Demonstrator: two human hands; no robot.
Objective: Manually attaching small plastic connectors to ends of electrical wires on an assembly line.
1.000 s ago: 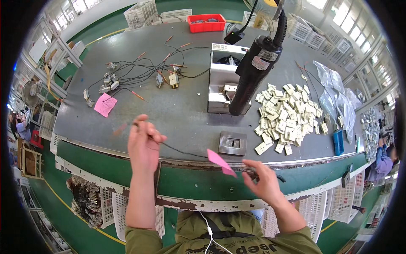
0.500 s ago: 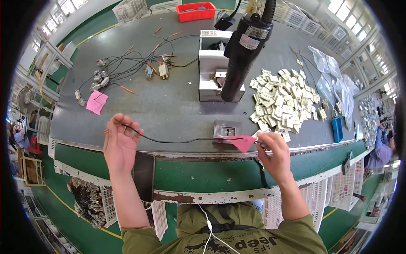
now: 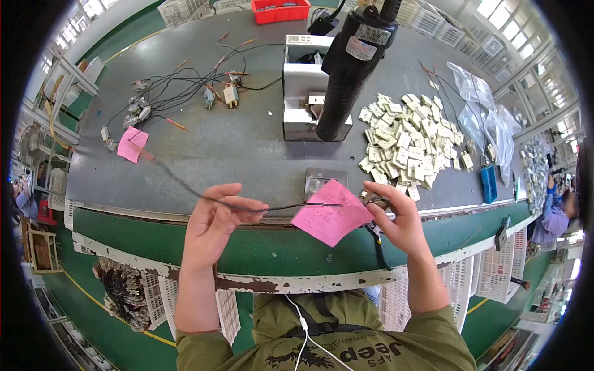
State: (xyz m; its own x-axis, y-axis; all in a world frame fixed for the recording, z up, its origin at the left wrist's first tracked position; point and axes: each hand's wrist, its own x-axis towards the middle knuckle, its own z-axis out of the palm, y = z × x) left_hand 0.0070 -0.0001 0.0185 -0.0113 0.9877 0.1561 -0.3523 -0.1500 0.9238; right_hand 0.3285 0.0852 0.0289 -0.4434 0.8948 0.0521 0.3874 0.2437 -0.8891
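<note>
A thin black cable [image 3: 284,207] stretches between my hands, and its blurred orange-brown end trails up to the left. My left hand [image 3: 210,232] is closed on the cable, which passes between its fingers. My right hand [image 3: 402,226] pinches a small grey metallic connector [image 3: 375,200] at the cable's right end, partly hidden by the fingers. A pink paper slip [image 3: 331,216] with writing hangs by the connector, and the cable crosses its face. Behind the slip, a metal fixture block [image 3: 322,176] sits near the table's edge, partly covered.
Cream plastic housings [image 3: 408,145] lie heaped at the right. A white machine [image 3: 300,86] stands mid-table, with a black handheld tool [image 3: 349,74] in front of it. Several wired connectors [image 3: 137,111] and another pink slip [image 3: 132,144] lie at left. A blue box [image 3: 489,184] is far right.
My left hand has moved right along the cable, closer to my right hand. The cable's free end now swings out to the left. The pink slip has turned its face up and hangs nearer me.
</note>
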